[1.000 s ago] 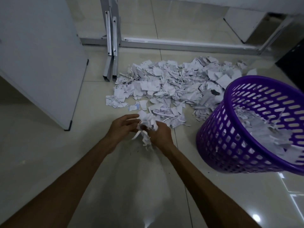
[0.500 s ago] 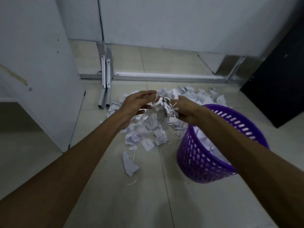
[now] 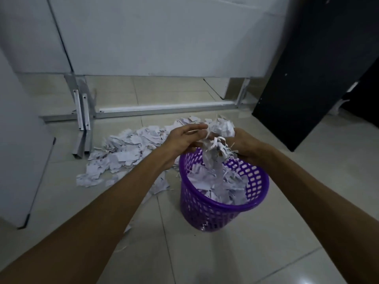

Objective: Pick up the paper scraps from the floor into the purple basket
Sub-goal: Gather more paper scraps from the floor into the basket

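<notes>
Moved since half a second ago: both hands are now sitting over the mouth of the purple basket [image 3: 224, 203], where before they were carrying the bundle above the pile to its left; I am seeing scraps trailing down from them into it.
Left hand [image 3: 183, 137]: I am watching it cup the bundle from the left, fingers stretched along the top and thumb tucked under, holding paper.
Right hand [image 3: 244, 143]: it is clasping the bundle from the right, fingers curled into the paper and mostly hidden behind it.
Bundle of scraps [image 3: 218, 138]: it is sitting pressed between the two palms, directly above the basket's far rim, with thin curled strips hanging from its underside.
Basket: one, round plastic, lattice walls with a smooth rolled rim, standing upright on the floor and already holding a heap of white scraps.
Pile on the floor [image 3: 127, 152]: many torn, crumpled white pieces, too many for me to count, lying left of and behind the basket.
Floor [image 3: 235, 257]: glossy pale tiles are catching reflections.
Dark panel [image 3: 320, 68]: one, leaning at the right.
</notes>
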`<state>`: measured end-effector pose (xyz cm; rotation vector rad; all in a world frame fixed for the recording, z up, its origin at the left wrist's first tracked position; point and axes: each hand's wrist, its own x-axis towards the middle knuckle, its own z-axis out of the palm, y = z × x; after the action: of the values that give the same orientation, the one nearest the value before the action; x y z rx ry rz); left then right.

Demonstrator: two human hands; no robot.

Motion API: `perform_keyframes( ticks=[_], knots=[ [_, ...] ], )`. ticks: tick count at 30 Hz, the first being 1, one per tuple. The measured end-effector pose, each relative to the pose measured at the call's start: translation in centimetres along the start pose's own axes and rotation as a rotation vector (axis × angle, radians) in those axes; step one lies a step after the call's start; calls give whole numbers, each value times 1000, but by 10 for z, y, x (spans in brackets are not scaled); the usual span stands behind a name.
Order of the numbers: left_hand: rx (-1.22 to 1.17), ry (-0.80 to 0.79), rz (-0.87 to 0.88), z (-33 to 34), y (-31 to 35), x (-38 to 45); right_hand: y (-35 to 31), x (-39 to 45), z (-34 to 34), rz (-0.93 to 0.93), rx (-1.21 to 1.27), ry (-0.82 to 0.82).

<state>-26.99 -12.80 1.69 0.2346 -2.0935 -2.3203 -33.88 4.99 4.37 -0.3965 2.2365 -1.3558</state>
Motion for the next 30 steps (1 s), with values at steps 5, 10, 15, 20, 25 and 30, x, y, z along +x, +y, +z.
perform_keyframes(
  ticks=[5,10,15,20,25,30],
  knots=[
    [212,20,22,29,-32,7,52,0,3,17,-43,127],
    [595,101,169,26,-51,13,80,5,8,-140,-324,206],
    [559,198,283,16,-57,9,89,17,-20,26,-699,53],
    [504,358,309,4,-64,8,87,11,-14,-113,-580,70],
    [411,409,183,-8,-78,9,86,13,31,-10,-756,-215],
    [181,351,31,-14,-85,10,104,24,53,92,-1070,-404]
  ],
)
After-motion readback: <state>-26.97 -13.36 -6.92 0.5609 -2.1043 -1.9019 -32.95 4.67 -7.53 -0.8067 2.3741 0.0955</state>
